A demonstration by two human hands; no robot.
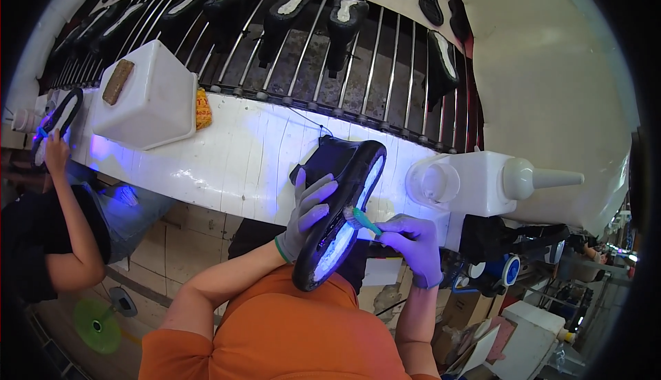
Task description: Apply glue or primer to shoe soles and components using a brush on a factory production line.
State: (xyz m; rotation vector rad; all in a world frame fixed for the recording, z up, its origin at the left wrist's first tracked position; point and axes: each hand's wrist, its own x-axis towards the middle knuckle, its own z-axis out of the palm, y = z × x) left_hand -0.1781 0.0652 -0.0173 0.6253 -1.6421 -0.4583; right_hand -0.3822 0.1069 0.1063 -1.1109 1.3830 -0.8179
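In my gloved left hand [306,211] is a black boot [336,218], tilted with its underside up. A pale, wet-looking strip runs along that underside and glows bluish under the light. The fingers of this hand wrap round the boot's side, over the near edge of the white bench [227,156]. My gloved right hand [414,241] pinches a small brush with a green handle [367,224]. Its bristles touch the boot's underside near the middle.
Beyond the bench, metal rollers [375,56] carry several black boots [344,25]. A white container [144,97] with a brown block [118,82] stands left, a white cup [441,181] and nozzled bottle [492,180] right. A co-worker's hand [57,151] holds a shoe at far left.
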